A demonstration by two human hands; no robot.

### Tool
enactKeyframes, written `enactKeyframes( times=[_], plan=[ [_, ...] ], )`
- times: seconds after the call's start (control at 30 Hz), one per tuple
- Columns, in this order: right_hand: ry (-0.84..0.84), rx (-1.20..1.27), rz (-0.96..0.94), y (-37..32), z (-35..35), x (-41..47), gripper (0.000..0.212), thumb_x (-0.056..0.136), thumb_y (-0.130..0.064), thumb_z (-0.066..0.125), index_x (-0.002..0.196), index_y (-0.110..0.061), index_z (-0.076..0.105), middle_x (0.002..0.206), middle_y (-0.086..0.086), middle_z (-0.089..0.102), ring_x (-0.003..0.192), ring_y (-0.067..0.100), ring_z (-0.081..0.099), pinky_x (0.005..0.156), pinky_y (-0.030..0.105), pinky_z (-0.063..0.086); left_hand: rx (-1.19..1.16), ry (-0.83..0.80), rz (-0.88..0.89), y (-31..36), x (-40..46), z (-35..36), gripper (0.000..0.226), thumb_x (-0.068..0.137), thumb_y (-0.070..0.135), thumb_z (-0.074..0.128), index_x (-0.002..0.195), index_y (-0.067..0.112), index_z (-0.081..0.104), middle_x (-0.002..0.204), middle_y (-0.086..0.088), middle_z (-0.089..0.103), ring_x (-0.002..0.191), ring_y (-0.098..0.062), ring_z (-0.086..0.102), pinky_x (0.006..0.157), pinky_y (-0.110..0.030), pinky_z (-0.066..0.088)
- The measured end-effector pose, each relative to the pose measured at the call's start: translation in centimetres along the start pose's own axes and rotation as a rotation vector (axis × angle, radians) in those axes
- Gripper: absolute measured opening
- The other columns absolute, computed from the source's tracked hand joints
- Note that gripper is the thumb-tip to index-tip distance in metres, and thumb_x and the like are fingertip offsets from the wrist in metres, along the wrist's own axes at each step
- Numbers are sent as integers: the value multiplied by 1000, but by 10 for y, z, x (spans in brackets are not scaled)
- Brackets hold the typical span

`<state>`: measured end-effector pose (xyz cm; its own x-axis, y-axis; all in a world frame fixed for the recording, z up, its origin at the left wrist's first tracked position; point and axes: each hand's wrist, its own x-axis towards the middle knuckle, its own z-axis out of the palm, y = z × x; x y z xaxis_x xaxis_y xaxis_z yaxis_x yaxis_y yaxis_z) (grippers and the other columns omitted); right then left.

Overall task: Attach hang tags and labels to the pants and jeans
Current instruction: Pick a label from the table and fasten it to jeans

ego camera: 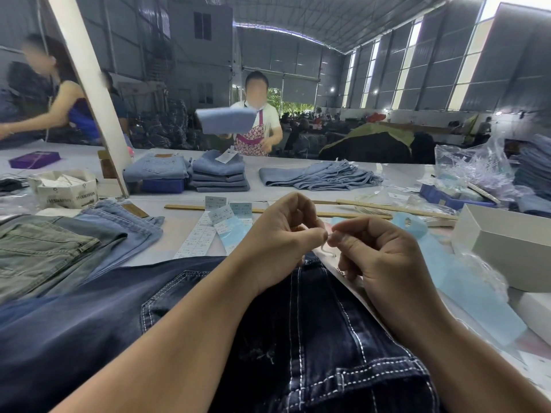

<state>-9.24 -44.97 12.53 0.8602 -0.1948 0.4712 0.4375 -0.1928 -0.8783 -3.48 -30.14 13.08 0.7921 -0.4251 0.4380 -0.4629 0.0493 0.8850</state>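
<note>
Dark blue jeans (313, 338) with white stitching lie in front of me on the table. My left hand (283, 234) and my right hand (375, 251) meet above the waistband, fingertips together, pinching the ends of a thin white tag string (326, 248). A white hang tag (346, 272) lies on the jeans under my right hand, mostly hidden. Light blue labels (235, 231) and white sticker strips (198, 236) lie on the table beyond my left hand.
Grey-green and light blue jeans (59, 248) are stacked at left. Folded light jeans (219, 174) sit mid-table, wooden rulers (396, 207) behind my hands, a white box (507, 242) and plastic bags (474, 171) at right. A person in an apron (258, 129) holds folded denim across the table.
</note>
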Motion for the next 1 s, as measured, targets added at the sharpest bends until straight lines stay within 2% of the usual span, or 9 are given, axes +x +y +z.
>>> enactKeyframes(
  times=[0.4,0.57,0.77,0.9,1.0],
  plan=[
    [-4,1,27,4,1,0,16,85,-1,70,74,-12,71,59,10,63,45,11,47,43,18,38,-69,-27,-35,2,0,1,30,89,-4,65,81,15,43,70,4,64,49,-7,44,46,-15,38],
    [-30,4,36,2,0,-1,12,84,-5,72,75,-13,71,51,4,56,44,10,46,43,18,38,-130,-81,-25,1,0,-1,30,89,-4,64,79,15,44,71,3,66,49,-4,49,46,-14,38],
    [-35,-34,37,-2,-1,0,18,86,-2,69,75,-15,72,55,-2,63,47,9,53,46,18,43,-72,-54,-32,-2,0,-2,24,90,2,66,80,17,51,71,4,63,55,-7,49,53,-18,42],
    [-80,-166,11,-7,-6,-4,17,85,-8,73,75,-21,73,64,-6,68,56,2,59,54,14,46,-45,-47,-42,-4,0,-3,21,90,-1,65,82,16,54,68,5,62,55,-7,50,57,-23,42],
    [-32,-421,-30,-8,-14,-10,14,82,-18,75,76,-28,70,72,-15,67,66,-5,58,62,9,42,-46,-25,-52,-6,1,-3,20,87,0,67,83,16,56,66,7,60,54,-7,49,56,-24,41]
  ],
)
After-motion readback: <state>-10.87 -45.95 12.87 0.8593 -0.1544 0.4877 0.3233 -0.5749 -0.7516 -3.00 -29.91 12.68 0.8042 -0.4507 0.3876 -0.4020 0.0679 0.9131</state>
